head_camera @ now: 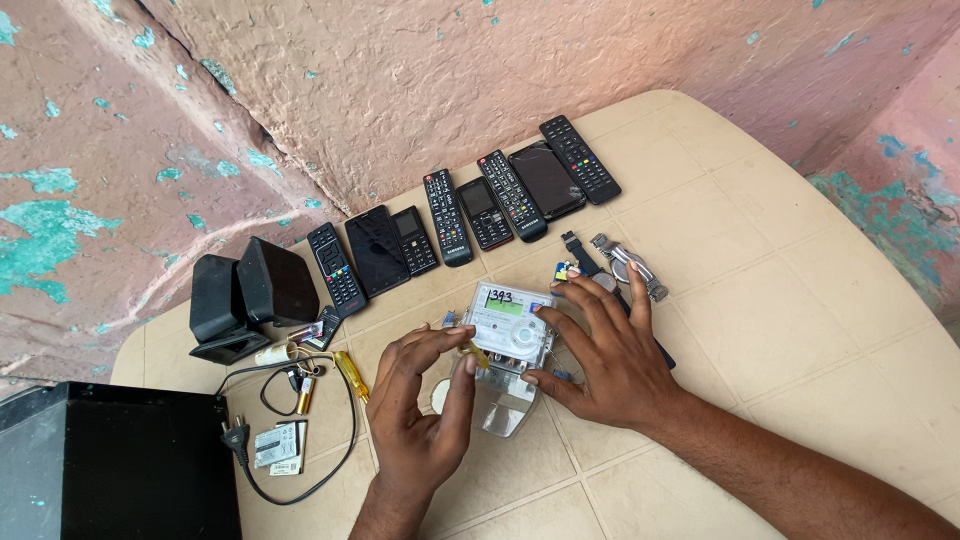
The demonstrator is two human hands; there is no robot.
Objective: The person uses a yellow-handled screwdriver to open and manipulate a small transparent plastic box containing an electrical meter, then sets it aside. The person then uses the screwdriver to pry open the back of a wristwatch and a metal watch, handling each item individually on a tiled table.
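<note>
1. Head view: an electricity meter (508, 325) with a clear casing lies near the middle of the cream tiled desk (790, 300), its long axis running from the person toward the far wall edge.
2. The right hand (605, 355) rests spread over the meter's right side, its grip loosely bracing the casing; this hand is nearer the meter.
3. The left hand (425, 400) pinches a small yellow-handled tool (474, 352), with the meter lying just right of its tip.
4. The meter's face carries a green display, with a small white label bearing dark handwriting just left of it.
5. Along the far edge runs a row of remotes and phones (470, 215); near the left edge sit black speakers (250, 295), a cable with plug (240, 435) and two small pale battery packs with printed labels (275, 447).
</note>
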